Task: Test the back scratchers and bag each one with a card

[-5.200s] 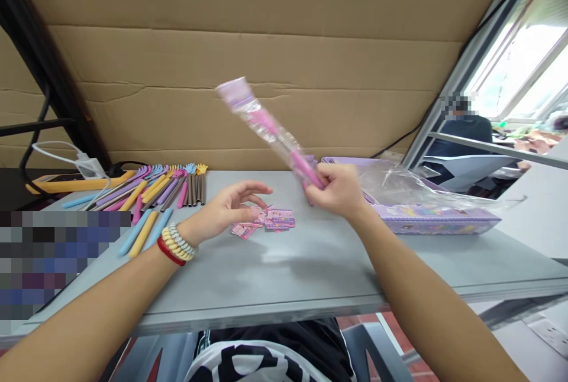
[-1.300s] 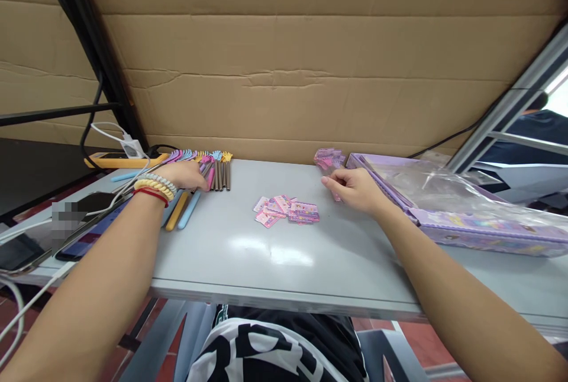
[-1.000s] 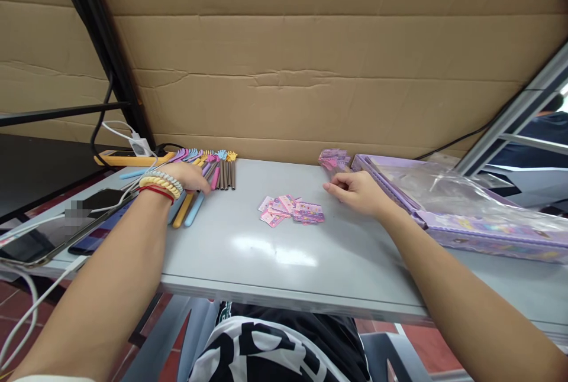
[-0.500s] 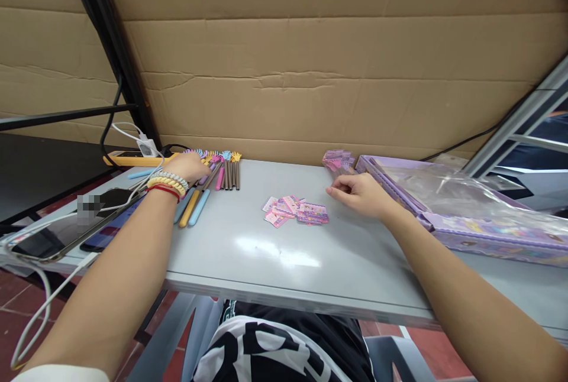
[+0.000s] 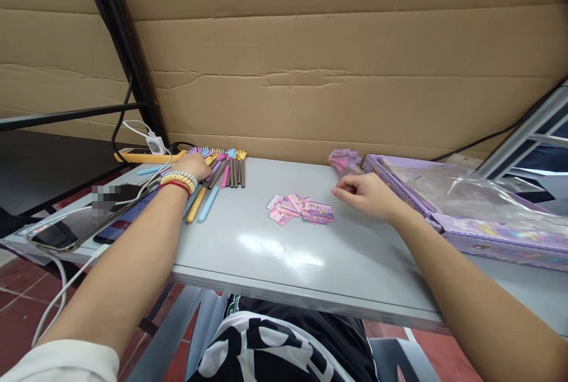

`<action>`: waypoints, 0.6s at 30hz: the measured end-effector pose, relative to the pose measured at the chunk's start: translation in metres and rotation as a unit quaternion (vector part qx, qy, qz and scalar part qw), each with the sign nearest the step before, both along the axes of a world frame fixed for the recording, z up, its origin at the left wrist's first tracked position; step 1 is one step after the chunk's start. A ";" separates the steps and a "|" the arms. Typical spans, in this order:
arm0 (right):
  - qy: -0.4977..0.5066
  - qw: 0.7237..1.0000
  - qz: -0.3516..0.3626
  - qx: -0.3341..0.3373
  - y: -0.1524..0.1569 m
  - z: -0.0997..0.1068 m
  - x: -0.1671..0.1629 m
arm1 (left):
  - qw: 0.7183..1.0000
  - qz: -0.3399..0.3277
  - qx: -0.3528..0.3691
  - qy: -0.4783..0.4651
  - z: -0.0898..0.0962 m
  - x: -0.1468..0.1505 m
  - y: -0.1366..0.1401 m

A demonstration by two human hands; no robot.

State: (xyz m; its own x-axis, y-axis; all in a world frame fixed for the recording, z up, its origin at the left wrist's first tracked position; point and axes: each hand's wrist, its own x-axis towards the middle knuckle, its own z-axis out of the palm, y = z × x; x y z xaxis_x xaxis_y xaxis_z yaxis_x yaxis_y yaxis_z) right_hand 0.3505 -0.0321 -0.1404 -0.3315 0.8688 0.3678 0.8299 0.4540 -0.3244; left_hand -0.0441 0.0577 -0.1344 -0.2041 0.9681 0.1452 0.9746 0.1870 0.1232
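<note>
My left hand [image 5: 194, 166], with bead bracelets at the wrist, lies on a row of coloured pens [image 5: 224, 170] with hand-shaped tops at the back left of the grey table [image 5: 275, 264]. Its fingers cover the pens, and any grip is hidden. My right hand [image 5: 366, 193] rests on the table with loosely curled fingers and holds nothing. Just behind it lies a small pile of clear-bagged pink items [image 5: 344, 159]. A scatter of small pink cards [image 5: 302, 210] sits between my hands.
A flat purple box [image 5: 448, 222] with crumpled clear plastic [image 5: 465, 190] on it fills the right side. Phones with cables [image 5: 80, 225] and an orange power strip [image 5: 133, 154] lie at the left. A cardboard wall [image 5: 310, 62] stands behind the table.
Five seconds ago my right hand held up a bagged pink pen; now it is empty on the table. My left hand moved from the cards to the pens and slid slightly farther back.
</note>
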 end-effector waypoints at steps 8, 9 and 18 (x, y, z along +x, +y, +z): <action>-0.003 1.000 -0.003 -0.012 0.000 -0.001 0.000 | 0.998 0.017 -0.049 0.026 0.000 0.004 0.001; -0.003 1.000 -0.002 -0.012 0.000 -0.001 0.000 | 0.998 0.017 -0.050 0.027 -0.001 0.004 0.001; 0.003 1.000 -0.003 -0.018 0.000 -0.002 -0.001 | 0.999 0.032 -0.030 0.024 0.008 0.014 -0.008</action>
